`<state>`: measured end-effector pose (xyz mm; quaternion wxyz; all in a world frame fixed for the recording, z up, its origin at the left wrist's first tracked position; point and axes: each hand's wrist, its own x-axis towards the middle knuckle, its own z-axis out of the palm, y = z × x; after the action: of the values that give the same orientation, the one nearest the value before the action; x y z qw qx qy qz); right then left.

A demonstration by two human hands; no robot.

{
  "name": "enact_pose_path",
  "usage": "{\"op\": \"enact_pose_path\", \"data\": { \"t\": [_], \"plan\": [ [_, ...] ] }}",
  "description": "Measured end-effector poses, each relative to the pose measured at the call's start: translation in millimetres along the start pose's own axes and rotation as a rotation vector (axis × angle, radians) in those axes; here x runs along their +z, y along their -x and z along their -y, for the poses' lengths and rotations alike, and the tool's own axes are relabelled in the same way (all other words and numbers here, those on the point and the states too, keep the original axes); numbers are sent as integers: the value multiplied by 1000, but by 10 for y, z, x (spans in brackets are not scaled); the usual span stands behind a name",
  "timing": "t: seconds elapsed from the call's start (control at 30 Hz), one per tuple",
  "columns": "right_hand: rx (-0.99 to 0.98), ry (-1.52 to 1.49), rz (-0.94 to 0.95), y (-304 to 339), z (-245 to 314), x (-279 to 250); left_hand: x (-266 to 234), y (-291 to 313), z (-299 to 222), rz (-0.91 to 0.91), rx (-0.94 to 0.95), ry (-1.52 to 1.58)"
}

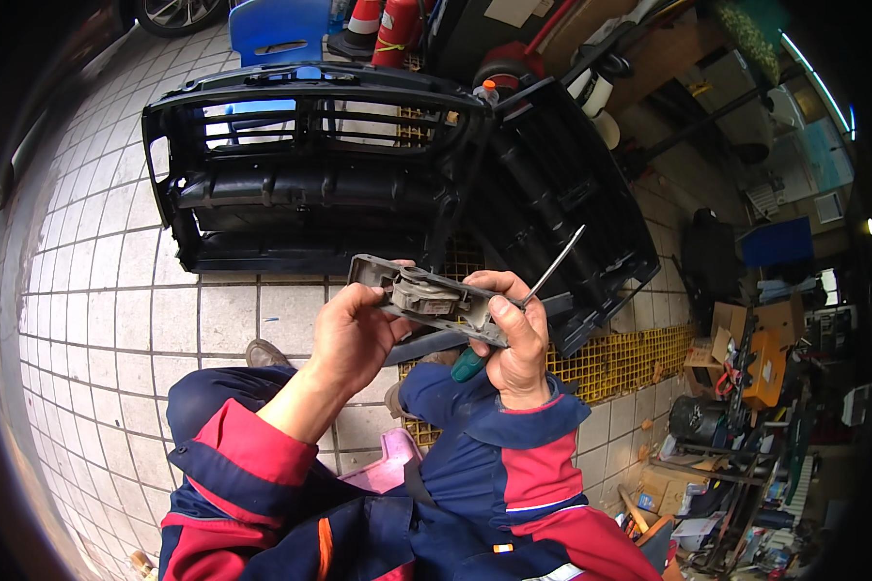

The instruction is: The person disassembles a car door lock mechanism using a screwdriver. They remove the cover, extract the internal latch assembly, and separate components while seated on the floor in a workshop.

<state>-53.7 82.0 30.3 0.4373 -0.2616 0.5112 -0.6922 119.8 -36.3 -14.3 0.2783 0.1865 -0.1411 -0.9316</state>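
Between my two hands is a long grey car part (434, 299), a narrow housing with a worn mechanism set in its middle; its exact kind I cannot tell. My left hand (344, 339) grips its left end, with the thumb on top. At the other end, the fingers and thumb of my right hand (515, 339) close on the housing. That same hand also keeps a screwdriver (469, 365) tucked in its grip. The green handle sticks out below the palm, and the bare shaft points up and to the right, away from the part.
Ahead stand two large black plastic car panels (310, 184) (591, 194). Behind them are a blue chair (279, 34) and a red fire extinguisher (395, 34). Yellow floor grating (630, 363) crosses the tiles. A pink stool (388, 467) is beneath me; cluttered shelves line the right.
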Motion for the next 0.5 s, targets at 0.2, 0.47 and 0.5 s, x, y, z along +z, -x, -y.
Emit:
{"op": "enact_pose_path", "data": {
  "t": [0.2,0.47,0.5],
  "plan": [
    [92,-88,-54,-32,-31,-6,-65,-1,23,14,4,23],
    [123,-143,-77,-70,-115,-80,-13,30,1,136,54,-87],
    [123,-151,-86,-72,-116,-87,1,33,1,133,65,-93]
  ]
}}
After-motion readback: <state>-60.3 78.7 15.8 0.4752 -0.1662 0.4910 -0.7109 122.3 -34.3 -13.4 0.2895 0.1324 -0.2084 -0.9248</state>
